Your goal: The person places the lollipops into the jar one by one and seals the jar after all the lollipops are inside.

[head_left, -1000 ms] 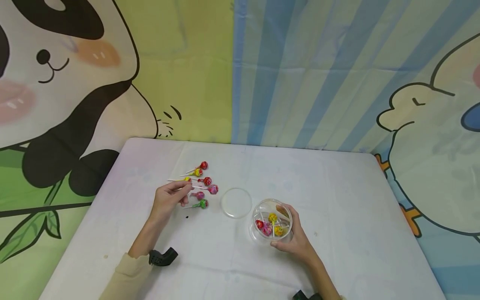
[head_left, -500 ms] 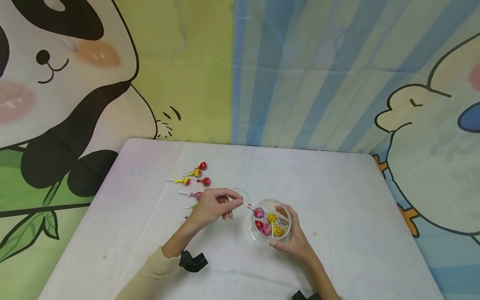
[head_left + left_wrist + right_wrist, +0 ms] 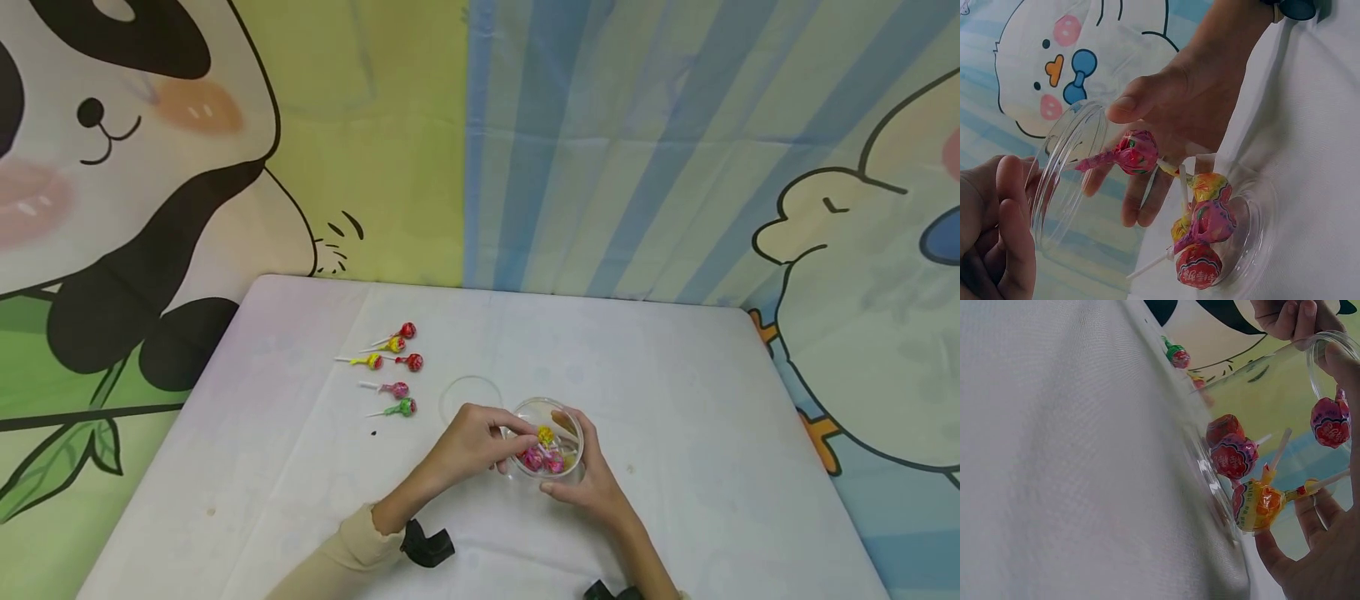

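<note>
My left hand [image 3: 476, 442] is at the mouth of the clear jar [image 3: 536, 402], thumb and fingers pinching the stick of a pink lollipop [image 3: 1137, 153], whose wrapped head hangs inside, below the rim and apart from the candies underneath. My right hand [image 3: 588, 475] grasps the jar from its right side, thumb on the near side and fingers reaching round the far side; the jar stands upright on the white-covered table [image 3: 675, 400]. At its bottom I see a red lollipop [image 3: 1199, 267], a second pink lollipop [image 3: 1214, 222] and two yellow ones, the clearer yellow lollipop [image 3: 1211, 187] touching the pink. Just left of the jar lies a thin, clear round lid [image 3: 471, 377], partly covered by my left hand. Farther left, six more lollipops lie loose on the cloth: the farthest red [image 3: 407, 331], the upper yellow [image 3: 395, 344], the lower yellow [image 3: 372, 362] beside the nearer red [image 3: 413, 362], then the loose pink [image 3: 398, 389] and the green [image 3: 406, 407] closest to me. My left sleeve [image 3: 360, 533] is beige, and a black wrist device [image 3: 427, 546] sits beside its cuff.
</note>
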`<state>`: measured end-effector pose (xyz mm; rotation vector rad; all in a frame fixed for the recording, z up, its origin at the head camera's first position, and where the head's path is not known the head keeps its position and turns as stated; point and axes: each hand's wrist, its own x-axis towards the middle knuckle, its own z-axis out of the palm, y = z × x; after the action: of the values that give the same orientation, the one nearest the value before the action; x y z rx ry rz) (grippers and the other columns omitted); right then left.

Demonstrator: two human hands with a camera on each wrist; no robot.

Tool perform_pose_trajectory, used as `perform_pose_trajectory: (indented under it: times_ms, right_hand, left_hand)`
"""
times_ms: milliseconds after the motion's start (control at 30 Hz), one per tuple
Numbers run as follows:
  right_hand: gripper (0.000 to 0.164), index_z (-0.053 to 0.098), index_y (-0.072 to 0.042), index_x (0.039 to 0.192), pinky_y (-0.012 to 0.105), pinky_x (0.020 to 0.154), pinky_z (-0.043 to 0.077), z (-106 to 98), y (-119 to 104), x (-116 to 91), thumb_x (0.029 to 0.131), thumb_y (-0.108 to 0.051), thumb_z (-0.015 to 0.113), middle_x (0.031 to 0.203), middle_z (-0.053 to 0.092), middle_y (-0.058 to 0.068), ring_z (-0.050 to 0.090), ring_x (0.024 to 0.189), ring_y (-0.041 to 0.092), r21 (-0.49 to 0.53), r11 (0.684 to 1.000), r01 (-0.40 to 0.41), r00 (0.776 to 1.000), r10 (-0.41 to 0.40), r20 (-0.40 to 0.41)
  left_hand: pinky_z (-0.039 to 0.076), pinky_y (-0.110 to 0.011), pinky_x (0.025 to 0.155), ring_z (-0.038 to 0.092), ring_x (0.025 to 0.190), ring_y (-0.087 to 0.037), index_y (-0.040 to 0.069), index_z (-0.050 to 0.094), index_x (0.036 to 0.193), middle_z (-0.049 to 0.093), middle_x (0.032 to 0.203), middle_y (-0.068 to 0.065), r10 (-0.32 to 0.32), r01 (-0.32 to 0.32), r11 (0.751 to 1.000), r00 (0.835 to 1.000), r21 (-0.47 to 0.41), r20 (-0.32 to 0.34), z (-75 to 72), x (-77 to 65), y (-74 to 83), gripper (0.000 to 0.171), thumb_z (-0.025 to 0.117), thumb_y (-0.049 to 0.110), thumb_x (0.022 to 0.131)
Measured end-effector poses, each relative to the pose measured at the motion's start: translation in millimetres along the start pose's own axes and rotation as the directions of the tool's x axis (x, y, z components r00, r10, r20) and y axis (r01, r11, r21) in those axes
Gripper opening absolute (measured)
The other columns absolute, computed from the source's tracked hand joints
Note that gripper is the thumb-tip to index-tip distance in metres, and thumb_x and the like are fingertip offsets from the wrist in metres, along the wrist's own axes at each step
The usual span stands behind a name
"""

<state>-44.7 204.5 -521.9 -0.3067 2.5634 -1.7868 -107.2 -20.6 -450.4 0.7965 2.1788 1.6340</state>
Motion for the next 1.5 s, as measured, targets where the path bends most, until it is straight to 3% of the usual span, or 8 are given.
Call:
perform_pose_trajectory:
  times_ms: [300, 500, 633, 867, 1100, 1200, 1300, 1500]
  right_hand:
    - [0.108, 0.020, -0.020, 0.151, 0.011, 0.107, 0.027, -1, 4, 1, 0.065, -0.007, 0.084, 0.149, 0.039, 0.016, 0.041, 0.135, 0.020, 0.017, 0.999, 0.031, 1.000, -0.031, 0.004]
    - [0.108, 0.019, -0.020, 0.151, 0.011, 0.107, 0.028, -1, 5, 2, 0.066, -0.006, 0.084, 0.147, 0.039, 0.020, 0.042, 0.134, 0.019, 0.039, 0.998, 0.043, 0.999, -0.044, 0.014]
    - [0.108, 0.019, -0.020, 0.151, 0.009, 0.107, 0.026, -1, 4, 1, 0.066, -0.006, 0.084, 0.147, 0.039, 0.018, 0.041, 0.134, 0.020, 0.030, 0.999, 0.026, 1.000, -0.026, 0.009]
    - [0.107, 0.019, -0.021, 0.151, 0.009, 0.106, 0.026, 0, 3, -1, 0.066, -0.006, 0.083, 0.146, 0.040, 0.021, 0.043, 0.131, 0.016, 0.028, 1.000, 0.002, 1.000, -0.002, 0.007]
    - [0.108, 0.020, -0.020, 0.151, 0.009, 0.106, 0.026, -1, 4, 0, 0.065, -0.005, 0.083, 0.145, 0.040, 0.022, 0.044, 0.131, 0.018, 0.033, 0.999, 0.023, 1.000, -0.023, 0.004]
    - [0.109, 0.019, -0.021, 0.151, 0.010, 0.106, 0.026, -1, 5, 0, 0.065, -0.005, 0.084, 0.145, 0.040, 0.023, 0.044, 0.130, 0.017, 0.026, 0.999, 0.023, 1.000, -0.023, 0.004]
    - [0.108, 0.020, -0.021, 0.151, 0.010, 0.106, 0.026, -1, 6, 0, 0.065, -0.005, 0.083, 0.145, 0.040, 0.024, 0.044, 0.131, 0.018, 0.020, 0.999, 0.028, 1.000, -0.028, 0.003]
    - [0.108, 0.021, -0.019, 0.151, 0.007, 0.107, 0.022, 0, 4, 1, 0.064, -0.006, 0.084, 0.144, 0.040, 0.026, 0.042, 0.133, 0.020, 0.021, 0.999, 0.044, 0.999, -0.044, -0.009]
  left_hand:
    - [0.034, -0.016, 0.037, 0.056, 0.037, -0.008, 0.013, 0.078, 0.096, 0.076, 0.090, 0.000, -0.004, 0.004, 1.000, 1.000, 0.012, 0.002, 9.3, -0.3, 4.2, 0.018, 0.073, 0.027, 0.087]
    - [0.039, -0.014, 0.038, 0.052, 0.035, 0.001, 0.014, 0.078, 0.096, 0.077, 0.092, -0.002, 0.069, -0.069, 0.996, 0.998, 0.061, 0.000, 13.8, 1.0, 3.7, 0.014, 0.073, 0.023, 0.087]
    - [0.040, -0.014, 0.039, 0.049, 0.034, 0.005, 0.013, 0.079, 0.094, 0.077, 0.091, -0.003, 0.094, -0.099, 0.988, 0.995, 0.122, 0.039, 14.0, 2.1, 4.6, 0.013, 0.073, 0.021, 0.087]
    - [0.038, -0.015, 0.040, 0.048, 0.032, 0.005, 0.014, 0.079, 0.097, 0.076, 0.077, -0.002, 0.002, -0.033, 0.973, 0.991, 0.230, 0.135, 12.3, 6.5, 13.0, 0.014, 0.071, 0.021, 0.088]
    - [0.034, -0.013, 0.038, 0.049, 0.032, 0.004, 0.011, 0.078, 0.099, 0.075, 0.074, -0.005, -0.054, 0.008, 0.964, 0.985, 0.266, 0.166, 11.5, 9.0, 18.7, 0.016, 0.070, 0.020, 0.089]
    - [0.030, -0.012, 0.037, 0.049, 0.032, 0.004, 0.010, 0.078, 0.099, 0.073, 0.070, -0.005, -0.050, 0.007, 0.965, 0.986, 0.263, 0.159, 10.3, 8.0, 19.1, 0.016, 0.070, 0.020, 0.090]
    - [0.034, -0.013, 0.038, 0.048, 0.032, 0.005, 0.011, 0.078, 0.099, 0.075, 0.074, -0.004, 0.002, -0.033, 0.973, 0.991, 0.231, 0.133, 7.1, 4.8, 15.2, 0.015, 0.070, 0.018, 0.089]
    - [0.041, -0.021, 0.036, 0.050, 0.034, 0.000, 0.014, 0.077, 0.102, 0.077, 0.096, -0.001, 0.126, -0.128, 0.991, 0.991, 0.027, 0.051, -19.6, -10.1, 5.1, 0.017, 0.071, 0.023, 0.088]
